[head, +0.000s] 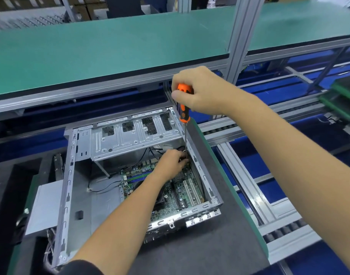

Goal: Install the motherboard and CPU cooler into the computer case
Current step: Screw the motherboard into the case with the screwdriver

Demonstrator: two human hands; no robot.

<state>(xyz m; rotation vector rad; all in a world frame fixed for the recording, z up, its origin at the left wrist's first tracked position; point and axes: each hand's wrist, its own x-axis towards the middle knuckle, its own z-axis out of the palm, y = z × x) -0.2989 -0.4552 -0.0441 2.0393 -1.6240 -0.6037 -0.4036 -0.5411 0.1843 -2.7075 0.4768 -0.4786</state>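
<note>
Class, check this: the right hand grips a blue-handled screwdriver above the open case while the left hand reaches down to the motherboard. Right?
Not quite. In the head view the screwdriver handle is orange and black, not blue. The right hand does grip it above the case, with the left hand at the motherboard.

The screwdriver point(183, 108) tip hides behind the left hand point(173, 162). The board point(182, 192) under that arm is partly covered.

The computer case point(118, 135) is bare sheet metal, dull grey with stamped ribs. The motherboard point(182, 191) shows a glossy green board. The screwdriver point(183, 108) has an orange-and-black plastic handle and a bright steel shaft. The bench point(200, 253) wears a matt dark mat. The shelf point(110, 46) is matt green.
</note>
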